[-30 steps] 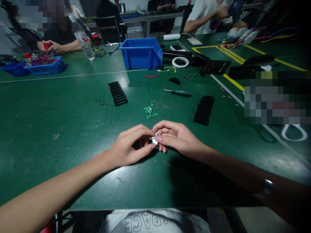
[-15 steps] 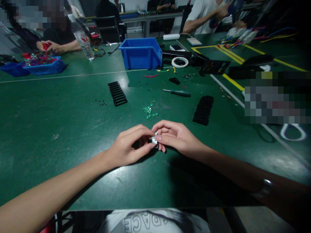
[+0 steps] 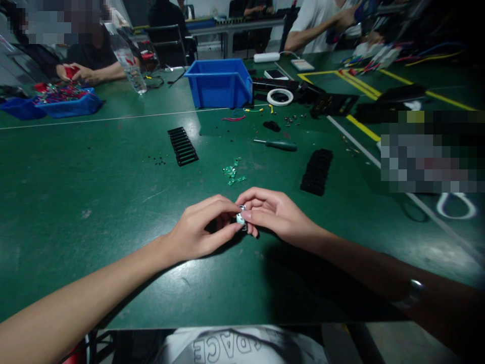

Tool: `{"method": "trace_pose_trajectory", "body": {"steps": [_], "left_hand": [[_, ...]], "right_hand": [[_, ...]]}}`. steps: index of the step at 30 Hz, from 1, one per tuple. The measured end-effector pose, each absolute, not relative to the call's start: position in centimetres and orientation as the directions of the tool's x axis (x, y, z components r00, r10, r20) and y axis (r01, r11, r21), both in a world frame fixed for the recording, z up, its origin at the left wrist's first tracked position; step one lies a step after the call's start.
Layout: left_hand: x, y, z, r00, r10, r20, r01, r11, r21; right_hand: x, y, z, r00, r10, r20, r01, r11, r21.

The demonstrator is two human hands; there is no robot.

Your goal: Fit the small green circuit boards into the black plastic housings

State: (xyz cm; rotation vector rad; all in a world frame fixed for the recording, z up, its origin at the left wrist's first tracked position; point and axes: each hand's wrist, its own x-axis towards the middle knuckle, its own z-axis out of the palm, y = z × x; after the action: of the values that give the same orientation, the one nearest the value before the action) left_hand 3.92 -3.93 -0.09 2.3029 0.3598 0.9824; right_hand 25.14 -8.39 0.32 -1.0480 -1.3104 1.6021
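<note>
Between my fingertips, low over the table, is a small part [image 3: 241,218] with a pale, shiny face and a dark edge; its exact kind is too small to make out. My left hand [image 3: 204,225] pinches it from the left with thumb and index finger. From the right, my right hand [image 3: 275,215] grips the same part, its thumb lying over the face. The fingers cover much of it. Just beyond my hands lies a loose cluster of small green circuit boards [image 3: 231,172].
Around lie a black slotted frame [image 3: 183,146], a stack of black frames [image 3: 317,172], a screwdriver [image 3: 278,145] and a white ring [image 3: 280,97]. Farther back stand a blue bin [image 3: 220,86], a plastic bottle [image 3: 129,63] and a blue tray of wires [image 3: 71,106]. Other people sit beyond.
Both hands keep their hold in the same place. The part's pale face seems very slightly tilted compared with before; otherwise nothing has moved.
</note>
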Motion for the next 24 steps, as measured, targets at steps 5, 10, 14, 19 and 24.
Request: {"method": "trace_pose_trajectory", "body": {"steps": [5,10,14,19,24], "left_hand": [[3.97,-3.88,-0.13,0.688,0.451,0.569,0.003,-0.786,0.619],[3.87,-3.82,-0.30,0.689,0.449,0.569,0.005,-0.788,0.615],[3.84,-3.88,-0.36,0.691,0.451,0.565,0.009,-0.787,0.617],[3.98,-3.86,-0.31,0.697,0.452,0.557,0.009,-0.782,0.623],[3.96,-3.86,-0.24,0.689,0.454,0.564,0.009,-0.785,0.620]], "right_hand": [[25.05,-8.30,0.37,-0.339,0.936,-0.091,-0.094,-0.130,-0.987],[25.03,-8.22,0.46,-0.333,0.938,-0.094,-0.096,-0.132,-0.987],[25.08,-8.31,0.51,-0.342,0.936,-0.088,-0.098,-0.128,-0.987],[25.18,-8.33,0.43,-0.356,0.931,-0.085,-0.100,-0.129,-0.987],[25.19,-8.29,0.50,-0.351,0.931,-0.097,-0.095,-0.139,-0.986]]}}
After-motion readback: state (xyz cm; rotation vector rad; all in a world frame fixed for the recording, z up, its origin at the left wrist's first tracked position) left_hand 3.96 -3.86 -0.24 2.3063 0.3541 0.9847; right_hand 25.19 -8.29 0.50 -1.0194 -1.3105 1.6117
